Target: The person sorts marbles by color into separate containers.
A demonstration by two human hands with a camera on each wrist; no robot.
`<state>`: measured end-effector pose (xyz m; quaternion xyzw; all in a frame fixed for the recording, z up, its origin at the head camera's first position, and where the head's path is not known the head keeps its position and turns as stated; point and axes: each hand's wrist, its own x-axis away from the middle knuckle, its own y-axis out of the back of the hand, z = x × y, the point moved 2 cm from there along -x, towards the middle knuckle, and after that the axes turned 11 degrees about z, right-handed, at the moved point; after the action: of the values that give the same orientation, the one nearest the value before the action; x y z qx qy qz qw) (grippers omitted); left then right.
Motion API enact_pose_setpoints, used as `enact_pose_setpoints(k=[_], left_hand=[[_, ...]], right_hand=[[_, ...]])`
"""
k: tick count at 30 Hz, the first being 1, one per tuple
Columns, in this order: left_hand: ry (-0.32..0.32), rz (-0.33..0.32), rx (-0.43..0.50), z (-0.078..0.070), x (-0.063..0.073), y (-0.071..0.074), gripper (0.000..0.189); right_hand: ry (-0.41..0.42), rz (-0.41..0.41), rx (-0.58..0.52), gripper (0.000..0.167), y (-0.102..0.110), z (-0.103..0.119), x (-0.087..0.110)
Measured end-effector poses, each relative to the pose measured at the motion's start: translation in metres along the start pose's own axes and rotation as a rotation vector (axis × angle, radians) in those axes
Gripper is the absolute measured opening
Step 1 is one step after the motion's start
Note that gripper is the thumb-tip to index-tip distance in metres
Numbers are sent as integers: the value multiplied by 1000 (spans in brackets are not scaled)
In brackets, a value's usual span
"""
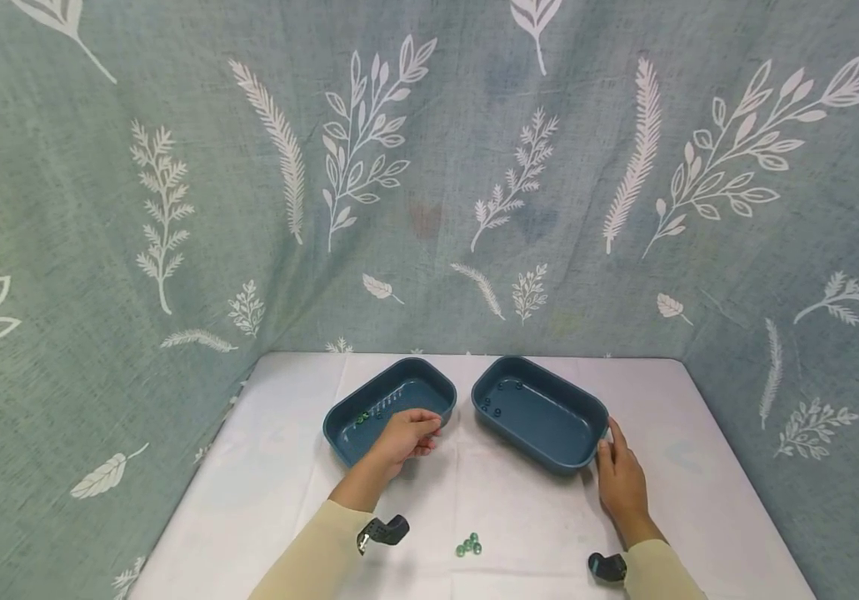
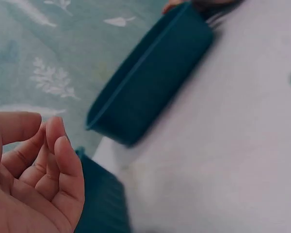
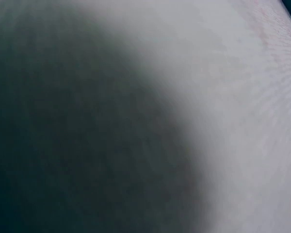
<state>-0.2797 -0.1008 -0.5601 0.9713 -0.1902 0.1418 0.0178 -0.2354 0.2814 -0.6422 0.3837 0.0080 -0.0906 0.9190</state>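
Observation:
My left hand (image 1: 408, 437) hovers over the front right rim of the left blue tray (image 1: 341, 410). In the left wrist view its thumb and fingertips come together, the other fingers curled; whether a bead is pinched there I cannot tell. That tray has green glass beads (image 1: 362, 417) and a dark bead (image 1: 380, 416) inside. Against the right end of the second blue tray (image 1: 549, 454) lies my right hand (image 1: 622, 479), its fairly straight fingers touching the rim and outer wall. Several dark beads (image 1: 497, 412) sit toward that tray's left end. The right wrist view is mostly a dark blur.
Several green glass beads (image 1: 468, 545) lie in a small cluster on the white tablecloth (image 1: 519, 533), in front of and between the trays. A leaf-patterned green curtain (image 1: 429, 208) hangs behind the table and down both sides.

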Motion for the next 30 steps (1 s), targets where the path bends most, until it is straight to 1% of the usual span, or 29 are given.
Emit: enact_pose_setpoints(k=[4,6,11,13,19,26,30], left_hand=[[35,28,1,14,7,-9,29],[48,52,-6,20,12,-13,31],[33,120,-71,28,23,-28,30],[31,135,-92,32,26,-33,29],[59,151,-101,51,34,-41,25],[99,137,-119,69,45,-42,17],[115,136,-115,76,49,-43,16]], right_hand=[[-8,10,1,53,0,1,0],[-14,16,1,53,0,1,1],[-22,16,4,52,0,1,1],[-23,17,1,53,0,0,2],[-25,20,-3,53,1,0,1],[-26,17,-2,53,2,1,0],[-25,15,2,53,1,2,0]])
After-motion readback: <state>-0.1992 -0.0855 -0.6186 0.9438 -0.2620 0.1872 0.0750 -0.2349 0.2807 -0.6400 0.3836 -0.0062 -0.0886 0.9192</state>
